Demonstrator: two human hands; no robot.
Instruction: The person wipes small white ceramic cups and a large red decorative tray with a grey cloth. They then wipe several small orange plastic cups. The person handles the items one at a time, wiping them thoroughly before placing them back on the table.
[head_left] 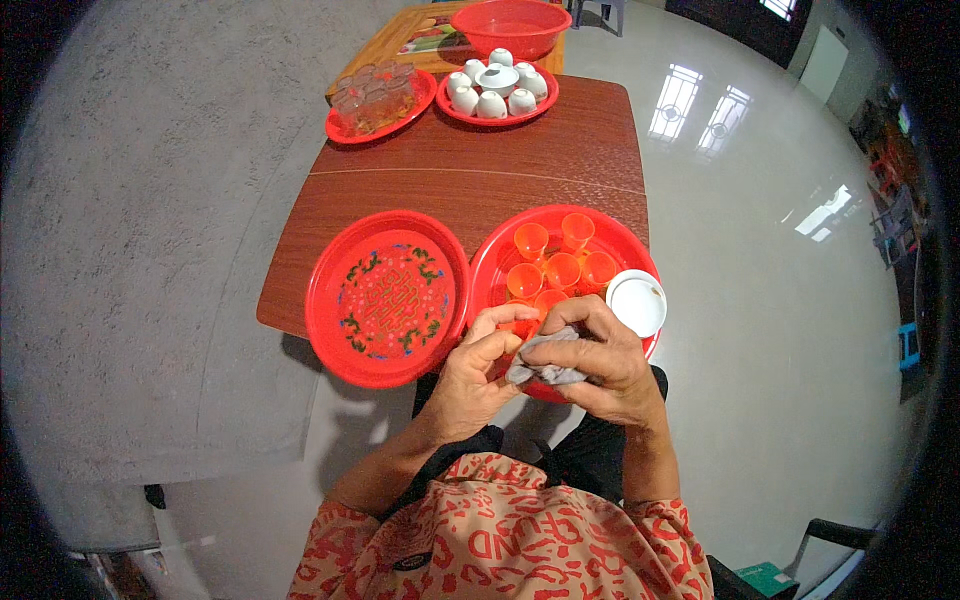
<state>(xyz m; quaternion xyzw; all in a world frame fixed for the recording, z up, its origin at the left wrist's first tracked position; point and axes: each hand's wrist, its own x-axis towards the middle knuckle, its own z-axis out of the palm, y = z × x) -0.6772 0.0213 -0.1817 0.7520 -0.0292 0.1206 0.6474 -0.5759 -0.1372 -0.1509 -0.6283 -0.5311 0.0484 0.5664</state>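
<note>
My left hand [472, 385] is closed around a small orange plastic cup [524, 327], mostly hidden by the fingers of both hands. Pressed against it is a grey cloth [552, 358], bunched in my right hand [612, 372]. Both hands meet over the near edge of a round red tray [487, 250]. On that tray stand several more orange cups [562, 269], grouped together. A white saucer-like dish [636, 303] rests at the tray's right rim.
Left of the hands lies a round red tray [322, 310] with a floral pattern. Farther back on the brown table [480, 185] are a red tray [427, 97] of clear glasses and a red tray [470, 120] of upturned white cups around a lidded bowl. Behind stands a red basin [512, 42].
</note>
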